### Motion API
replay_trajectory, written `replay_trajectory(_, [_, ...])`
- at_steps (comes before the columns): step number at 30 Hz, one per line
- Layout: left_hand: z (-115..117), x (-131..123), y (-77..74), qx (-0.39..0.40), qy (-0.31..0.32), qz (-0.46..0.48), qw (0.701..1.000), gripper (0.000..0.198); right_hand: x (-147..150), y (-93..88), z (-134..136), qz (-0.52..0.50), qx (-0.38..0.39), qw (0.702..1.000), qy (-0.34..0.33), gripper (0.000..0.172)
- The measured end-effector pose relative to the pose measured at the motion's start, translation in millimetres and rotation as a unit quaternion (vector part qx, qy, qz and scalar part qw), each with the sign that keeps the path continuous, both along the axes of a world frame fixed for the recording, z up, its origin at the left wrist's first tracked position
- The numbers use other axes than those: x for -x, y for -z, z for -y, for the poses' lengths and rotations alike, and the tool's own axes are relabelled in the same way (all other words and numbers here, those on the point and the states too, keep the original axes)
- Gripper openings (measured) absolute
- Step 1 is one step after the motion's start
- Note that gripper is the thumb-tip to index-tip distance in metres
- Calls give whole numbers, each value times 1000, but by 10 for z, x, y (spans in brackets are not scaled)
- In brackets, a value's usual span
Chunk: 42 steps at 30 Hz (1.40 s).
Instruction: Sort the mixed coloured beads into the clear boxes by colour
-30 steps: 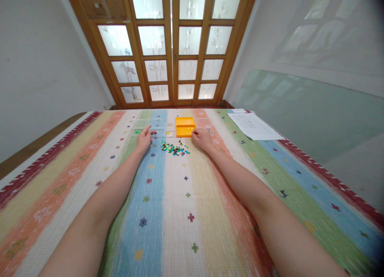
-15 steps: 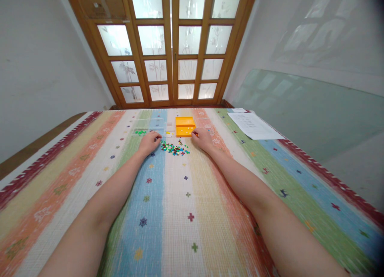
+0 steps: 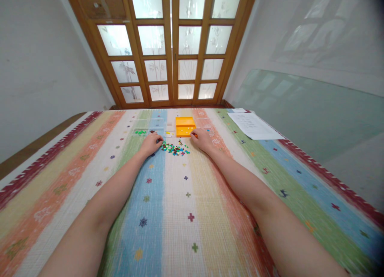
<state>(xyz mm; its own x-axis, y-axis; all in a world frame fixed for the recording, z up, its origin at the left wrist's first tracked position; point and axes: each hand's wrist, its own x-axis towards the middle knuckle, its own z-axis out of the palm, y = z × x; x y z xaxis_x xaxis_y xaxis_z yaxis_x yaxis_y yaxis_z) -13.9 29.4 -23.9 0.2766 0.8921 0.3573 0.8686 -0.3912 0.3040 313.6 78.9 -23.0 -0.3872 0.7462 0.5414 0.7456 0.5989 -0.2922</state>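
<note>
Two hands (image 3: 150,144), one orange box (image 3: 185,121)

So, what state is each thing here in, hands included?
Orange box: open, whitish pieces inside.
Mixed pieces: loose, scattered on the tablecloth.
Green pieces: grouped in a clear container.
Large paper sheet: lying flat, print facing up.
Wooden doors: apparently closed, bright strip between them.
Left hand: fingers curled beside the mixed pieces; grip contents unclear.
Right hand: fingers curled by the orange box; grip contents unclear.
</note>
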Motion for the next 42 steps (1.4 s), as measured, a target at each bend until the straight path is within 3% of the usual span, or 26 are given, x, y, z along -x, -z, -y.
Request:
replay_trajectory(10, [18, -36, -11, 3, 36, 25, 999, 16, 5, -14, 12, 1, 11, 1000, -1, 17])
replay_trajectory(17, [20, -54, -19, -1, -51, 177, 983, 17, 6, 4, -7, 1, 12, 1000, -2, 17])
replay_trajectory(21, [-54, 93, -14, -16, -127, 286, 949, 19, 5, 15, -10, -6, 4, 1000, -7, 18])
replay_trajectory(27, [-207, 465, 61, -53, -242, 413, 877, 23, 6, -23, 26, -4, 15, 1000, -14, 18])
replay_trajectory(33, [-227, 591, 59, -48, -261, 501, 824, 28, 10, -31, 37, -7, 17, 1000, -16, 17])
replay_trajectory(38, [-164, 529, 11, -40, -248, 479, 841, 40, 9, -31, 41, -6, 16, 1000, -14, 18])
replay_trajectory(42, [-114, 441, -10, -40, -231, 397, 887, 36, 12, -40, 48, -5, 14, 1000, -18, 18])
